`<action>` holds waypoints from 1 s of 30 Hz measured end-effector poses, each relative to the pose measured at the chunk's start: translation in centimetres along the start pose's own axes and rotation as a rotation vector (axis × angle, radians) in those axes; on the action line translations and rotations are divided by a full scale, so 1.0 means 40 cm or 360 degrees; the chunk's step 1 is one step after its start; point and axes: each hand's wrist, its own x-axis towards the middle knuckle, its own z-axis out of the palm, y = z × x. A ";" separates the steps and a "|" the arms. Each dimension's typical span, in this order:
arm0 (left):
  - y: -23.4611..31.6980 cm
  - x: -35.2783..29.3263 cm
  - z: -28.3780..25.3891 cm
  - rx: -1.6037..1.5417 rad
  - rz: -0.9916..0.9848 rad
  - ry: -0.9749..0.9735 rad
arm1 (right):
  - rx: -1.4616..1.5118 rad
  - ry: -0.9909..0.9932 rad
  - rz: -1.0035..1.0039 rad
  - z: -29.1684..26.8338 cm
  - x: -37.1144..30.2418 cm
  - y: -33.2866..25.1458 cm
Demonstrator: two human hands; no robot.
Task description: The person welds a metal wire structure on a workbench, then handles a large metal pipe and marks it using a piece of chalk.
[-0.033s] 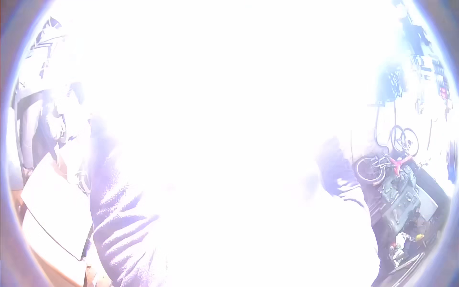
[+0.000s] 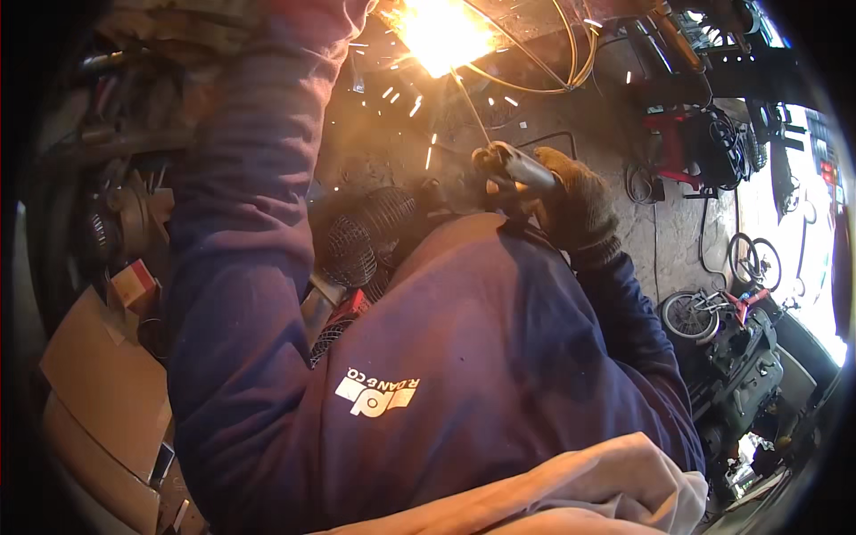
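A brown-gloved right hand [image 2: 580, 201] of mine is closed round a welding electrode holder [image 2: 528, 171] in front of my chest. From its jaw a thin welding rod [image 2: 471, 107] runs up and left to a blinding arc [image 2: 439, 37] at the top. Sparks scatter below the arc, and its glare hides the workpiece. My left arm, in a dark blue sleeve [image 2: 259, 178], stretches up to the top edge beside the arc. The left hand lies beyond the picture. A loop of yellowish wire or cable [image 2: 571, 86] hangs right of the glare.
Black wire-mesh cages [image 2: 352, 250] stand near my left elbow. Flattened cardboard [image 2: 111, 383] and a small red-orange box [image 2: 134, 283] lie at the left. A red-and-black machine [image 2: 673, 147], a cable on the floor and a small bicycle [image 2: 691, 316] with red parts are at the right.
White glare washed out nearly all of the earlier picture; now arms, holder and arc show. The sleeve edges and the bicycle keep about the same places.
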 end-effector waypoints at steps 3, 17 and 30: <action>0.003 0.002 -0.005 -0.0008 -0.0006 -0.0004 | 0.0086 0.0071 0.0064 -0.012 -0.014 -0.013; 0.011 -0.005 -0.015 -0.0030 -0.0018 -0.0018 | 0.0362 0.0125 0.0217 -0.029 -0.047 0.002; 0.020 -0.014 -0.017 -0.0052 -0.0022 -0.0031 | 0.0902 0.0588 0.0706 -0.042 -0.101 0.023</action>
